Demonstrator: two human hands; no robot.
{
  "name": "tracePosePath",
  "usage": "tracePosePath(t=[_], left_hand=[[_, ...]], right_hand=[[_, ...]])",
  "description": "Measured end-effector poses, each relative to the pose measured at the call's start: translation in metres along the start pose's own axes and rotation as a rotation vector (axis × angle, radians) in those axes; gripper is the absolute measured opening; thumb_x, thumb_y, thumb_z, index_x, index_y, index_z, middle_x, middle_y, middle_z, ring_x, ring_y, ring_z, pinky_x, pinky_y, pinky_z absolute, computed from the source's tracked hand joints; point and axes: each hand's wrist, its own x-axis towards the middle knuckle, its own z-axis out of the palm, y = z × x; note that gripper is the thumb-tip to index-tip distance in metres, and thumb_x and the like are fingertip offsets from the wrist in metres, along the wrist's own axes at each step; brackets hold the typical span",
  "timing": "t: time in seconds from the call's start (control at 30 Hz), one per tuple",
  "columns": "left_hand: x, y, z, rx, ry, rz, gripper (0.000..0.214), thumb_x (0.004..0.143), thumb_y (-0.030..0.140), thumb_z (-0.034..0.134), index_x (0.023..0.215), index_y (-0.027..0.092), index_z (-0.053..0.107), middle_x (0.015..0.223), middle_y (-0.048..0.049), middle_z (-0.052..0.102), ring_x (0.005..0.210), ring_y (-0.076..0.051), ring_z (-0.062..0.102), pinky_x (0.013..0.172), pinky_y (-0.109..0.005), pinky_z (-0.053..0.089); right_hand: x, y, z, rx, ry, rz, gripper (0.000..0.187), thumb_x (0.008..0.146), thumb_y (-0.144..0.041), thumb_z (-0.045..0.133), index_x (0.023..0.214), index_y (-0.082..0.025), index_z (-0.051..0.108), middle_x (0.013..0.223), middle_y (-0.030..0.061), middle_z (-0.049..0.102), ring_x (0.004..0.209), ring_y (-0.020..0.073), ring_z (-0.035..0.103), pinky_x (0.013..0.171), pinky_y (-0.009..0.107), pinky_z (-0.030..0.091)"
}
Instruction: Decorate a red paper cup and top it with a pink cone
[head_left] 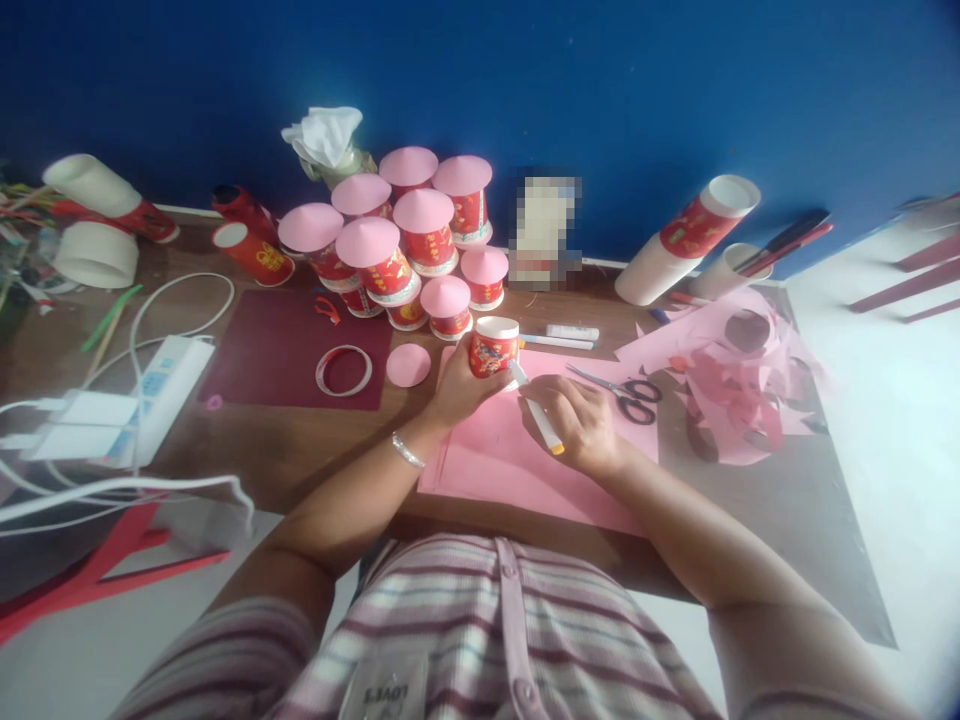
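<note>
I see the left hand [459,388] wrapped around a small red paper cup [493,347], fingers clamped on its side, cup upright and resting on the pink paper sheet [487,460]. Taking that sheet as landmark: the right hand [581,422] sits over its middle, fingers closed on a white marker [536,411] with an orange end, tip touching the cup's base. Scissors [626,392] lie on the sheet's far right edge, blades apart. A loose pink disc [409,365] and a white ring [344,369] lie just left of the sheet, the ring on a maroon mat [262,350]. Beyond the sheet stands a cluster of red cups with pink cone lids [405,245]. Pink paper scraps [739,375] pile right of the sheet. A white power strip [161,385] is well to the left.
</note>
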Motion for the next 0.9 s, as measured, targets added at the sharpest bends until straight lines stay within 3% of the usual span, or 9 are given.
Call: tracePosePath(t=[0.43,0.9], left_hand=[[-0.0003,0.0053,0.0007,0.069,-0.004,0.039,0.061,0.061,0.046,0.093,0.104,0.017,0.061,0.097,-0.0074,0.073,0.089,-0.023,0.07,0.079,-0.034,0.057],[-0.001,0.0081,0.0021,0.08,-0.003,0.049,0.051,0.064,0.041,0.09,0.098,0.017,0.06,0.089,-0.0038,0.07,0.08,-0.019,0.065,0.072,-0.03,0.055]], right_hand=[[0.0013,0.0033,-0.002,-0.031,-0.001,0.043,0.029,0.095,-0.007,0.054,0.122,-0.017,0.055,0.094,0.0073,0.07,0.078,0.0175,0.068,0.062,0.028,0.056],[0.0026,-0.0006,-0.0001,-0.018,-0.015,0.007,0.024,0.092,-0.005,0.058,0.115,-0.014,0.056,0.091,0.0096,0.072,0.077,0.0187,0.068,0.062,0.028,0.056]])
